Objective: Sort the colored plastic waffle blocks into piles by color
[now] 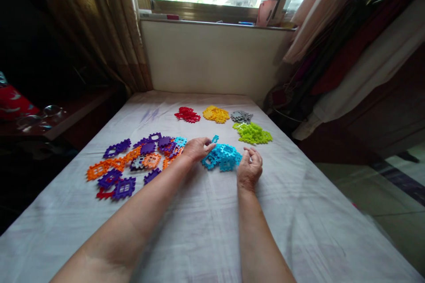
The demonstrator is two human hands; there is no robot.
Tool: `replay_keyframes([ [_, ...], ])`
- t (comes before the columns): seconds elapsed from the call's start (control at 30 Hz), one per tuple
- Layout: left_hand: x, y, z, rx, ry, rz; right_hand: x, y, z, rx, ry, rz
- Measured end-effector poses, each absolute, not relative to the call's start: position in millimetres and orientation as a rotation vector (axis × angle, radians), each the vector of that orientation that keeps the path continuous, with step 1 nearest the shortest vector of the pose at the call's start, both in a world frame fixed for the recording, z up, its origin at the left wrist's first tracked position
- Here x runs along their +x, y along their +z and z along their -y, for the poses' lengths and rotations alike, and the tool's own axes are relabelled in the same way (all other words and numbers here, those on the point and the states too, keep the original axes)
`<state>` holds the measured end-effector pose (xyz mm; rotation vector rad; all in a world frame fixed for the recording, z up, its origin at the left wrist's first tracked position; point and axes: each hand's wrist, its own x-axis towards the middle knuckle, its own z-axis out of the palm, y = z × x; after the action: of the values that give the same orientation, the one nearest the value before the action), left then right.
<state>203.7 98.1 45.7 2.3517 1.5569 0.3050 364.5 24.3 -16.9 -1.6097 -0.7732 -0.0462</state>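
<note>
My left hand (198, 148) reaches over the left side of a light blue heap of toothed plastic building tiles (227, 152). Its thumb and fingers are pinched together, and a small light blue tile (215, 139) stands up at their tips. On the heap's right edge, my right hand (249, 167) rests with its fingers curled and drawn together. Whether anything lies inside those fingers is hidden. Left of my left hand spreads a mixed group of purple tiles (124, 188), orange tiles (98, 170) and a few other colours, partly covered by my forearm.
Sorted tiles lie farther back: a red pile (187, 114), a yellow pile (216, 114), a grey pile (241, 116) and a lime green pile (253, 133). A pale cloth (206, 247) covers the surface. Curtains hang left, clothes right, and a pink cup (266, 12) stands on the windowsill.
</note>
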Motion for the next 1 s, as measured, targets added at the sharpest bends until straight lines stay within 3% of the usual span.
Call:
replay_keyframes([
  [0.5, 137.8, 49.3, -125.4, 2.254, -0.035, -2.032, 364.1, -14.1, -23.2, -1.612, -0.03, 0.769],
  [1.0, 196.4, 54.4, -110.5, 2.327, 0.453, -1.584, 365.0, -17.1, -24.6, -1.654, -0.061, 0.796],
])
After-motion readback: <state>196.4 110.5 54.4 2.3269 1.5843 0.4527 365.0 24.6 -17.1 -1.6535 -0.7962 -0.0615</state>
